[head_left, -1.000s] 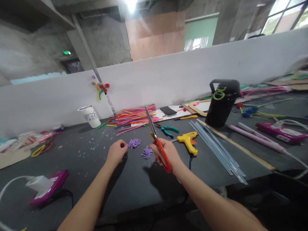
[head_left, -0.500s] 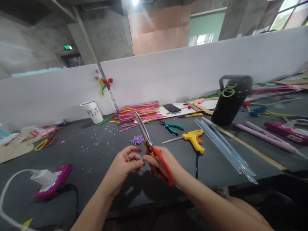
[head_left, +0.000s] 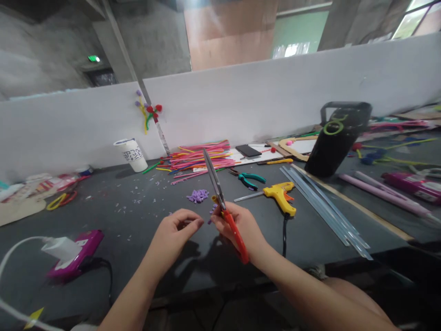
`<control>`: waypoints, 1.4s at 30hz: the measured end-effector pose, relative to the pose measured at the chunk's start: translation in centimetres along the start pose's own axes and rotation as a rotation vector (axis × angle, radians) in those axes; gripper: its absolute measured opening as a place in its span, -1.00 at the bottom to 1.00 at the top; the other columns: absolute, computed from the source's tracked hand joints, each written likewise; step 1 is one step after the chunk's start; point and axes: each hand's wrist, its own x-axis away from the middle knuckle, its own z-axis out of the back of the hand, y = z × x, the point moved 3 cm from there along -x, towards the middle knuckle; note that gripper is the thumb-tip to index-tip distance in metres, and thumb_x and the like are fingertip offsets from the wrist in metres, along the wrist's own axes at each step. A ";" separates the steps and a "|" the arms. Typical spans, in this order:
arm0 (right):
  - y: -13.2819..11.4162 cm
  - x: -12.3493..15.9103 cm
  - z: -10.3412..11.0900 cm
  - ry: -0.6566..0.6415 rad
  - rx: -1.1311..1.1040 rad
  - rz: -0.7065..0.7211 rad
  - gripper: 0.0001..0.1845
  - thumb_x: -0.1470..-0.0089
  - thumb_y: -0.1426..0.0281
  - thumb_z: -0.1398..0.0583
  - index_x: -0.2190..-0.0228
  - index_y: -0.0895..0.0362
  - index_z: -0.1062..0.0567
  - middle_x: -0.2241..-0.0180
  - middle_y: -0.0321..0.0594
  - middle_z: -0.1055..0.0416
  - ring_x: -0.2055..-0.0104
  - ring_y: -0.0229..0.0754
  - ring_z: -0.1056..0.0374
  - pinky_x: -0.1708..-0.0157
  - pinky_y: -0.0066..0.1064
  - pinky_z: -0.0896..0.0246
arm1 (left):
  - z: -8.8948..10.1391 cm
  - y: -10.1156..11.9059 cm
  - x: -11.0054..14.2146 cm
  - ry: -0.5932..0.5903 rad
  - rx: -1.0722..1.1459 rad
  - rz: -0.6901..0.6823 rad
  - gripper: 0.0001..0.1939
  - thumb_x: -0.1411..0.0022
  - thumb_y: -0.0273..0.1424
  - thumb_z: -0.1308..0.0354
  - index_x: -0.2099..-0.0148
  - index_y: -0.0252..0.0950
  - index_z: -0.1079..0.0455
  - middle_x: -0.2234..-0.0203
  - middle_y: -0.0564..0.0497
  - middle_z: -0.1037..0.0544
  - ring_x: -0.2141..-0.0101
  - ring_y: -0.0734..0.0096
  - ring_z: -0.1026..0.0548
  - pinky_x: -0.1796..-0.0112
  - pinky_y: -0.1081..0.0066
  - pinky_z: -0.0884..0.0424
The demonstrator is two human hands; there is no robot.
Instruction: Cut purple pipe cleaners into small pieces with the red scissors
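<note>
My right hand (head_left: 237, 227) grips a pair of scissors (head_left: 232, 230) with red handles, its blades together and pointing up and away. A small yellow piece (head_left: 214, 199) shows beside the scissors' pivot. Close to my right fingertips are some purple bits (head_left: 212, 210); whether they are held or lie on the table I cannot tell. My left hand (head_left: 175, 236) is just to the left, thumb and fingers pressed together, and anything between them is hidden. Beyond both hands lies a small pile of short purple pieces (head_left: 197, 196).
A yellow glue gun (head_left: 280, 195), green-handled pliers (head_left: 251, 180) and clear glue sticks (head_left: 319, 207) lie to the right. Colourful pipe cleaners (head_left: 200, 158) are heaped at the back, near a white cup (head_left: 131, 156). A black bottle (head_left: 334, 145) stands at back right, a purple power strip (head_left: 77, 255) at left.
My hands have moved apart, the left one drawing slightly left. Purple bits now show by my right fingertips. The scissors have turned more upright, and the view has shifted slightly.
</note>
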 end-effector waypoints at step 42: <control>-0.2 2.1 0.4 -0.078 0.960 0.335 -0.67 -0.03 0.13 0.01 0.39 0.15 -0.29 0.51 -0.20 -0.39 0.48 -0.11 -0.33 0.55 -0.44 0.03 | 1.2 1.2 1.1 0.262 0.844 -0.038 -0.95 0.00 -0.53 -0.15 0.41 -0.35 -0.43 0.55 0.08 -0.44 0.51 0.61 -0.35 0.41 0.57 -0.30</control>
